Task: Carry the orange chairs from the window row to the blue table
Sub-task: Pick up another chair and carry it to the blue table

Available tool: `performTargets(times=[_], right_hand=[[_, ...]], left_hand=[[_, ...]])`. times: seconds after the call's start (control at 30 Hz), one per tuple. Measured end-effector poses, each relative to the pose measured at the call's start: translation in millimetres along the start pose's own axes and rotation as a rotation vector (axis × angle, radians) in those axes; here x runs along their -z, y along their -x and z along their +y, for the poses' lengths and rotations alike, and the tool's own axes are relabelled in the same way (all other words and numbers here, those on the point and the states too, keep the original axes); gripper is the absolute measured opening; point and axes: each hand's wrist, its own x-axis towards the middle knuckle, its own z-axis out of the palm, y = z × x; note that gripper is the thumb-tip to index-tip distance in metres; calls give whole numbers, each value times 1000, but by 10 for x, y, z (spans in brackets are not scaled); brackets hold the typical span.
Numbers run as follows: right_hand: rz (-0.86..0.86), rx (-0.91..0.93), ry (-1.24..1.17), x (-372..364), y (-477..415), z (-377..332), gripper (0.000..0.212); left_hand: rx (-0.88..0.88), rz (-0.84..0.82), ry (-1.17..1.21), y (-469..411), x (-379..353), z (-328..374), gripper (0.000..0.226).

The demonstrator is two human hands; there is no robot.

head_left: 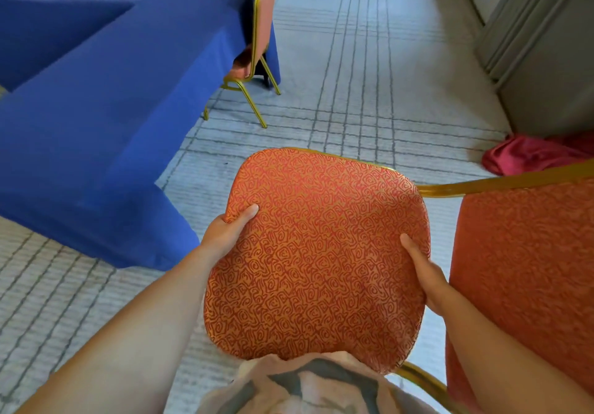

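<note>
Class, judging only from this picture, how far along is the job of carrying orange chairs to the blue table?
Done: one orange chair already stands at the blue table. In hand: the left hand and right hand grip the carried chair by its seat. Left: setting it down; further chairs cannot be counted.

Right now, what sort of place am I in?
Probably a banquet or conference hall: long tables under blue cloths, gold-framed orange patterned banquet chairs, one in your hands and one at the table, on grey grid-patterned carpet.

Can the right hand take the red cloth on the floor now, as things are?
Probably not. The right hand is gripping the carried chair, and the red cloth lies apart on the floor by the wall.
</note>
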Motion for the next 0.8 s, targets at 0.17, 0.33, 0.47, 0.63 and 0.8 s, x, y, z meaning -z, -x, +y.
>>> performTargets(times=[0.17, 0.33, 0.47, 0.63, 0.8], right_hand=[[19, 94, -23, -516, -575, -1034, 117], [29, 124, -43, -944, -1078, -1661, 115], [39, 111, -16, -1159, -1471, -2028, 112], [32, 114, -16, -1532, -2178, -2572, 108], [28, 105, -41, -1873, -2954, -3201, 100]], left_hand=[[-66, 48, 8, -960, 288, 762, 58], [-93, 39, 28, -1695, 518, 1354, 48], [-73, -17, 76, -2237, 501, 1485, 37], [-60, 7, 74, -3114, 441, 1825, 34], [-46, 27, 54, -3999, 464, 2351, 51]])
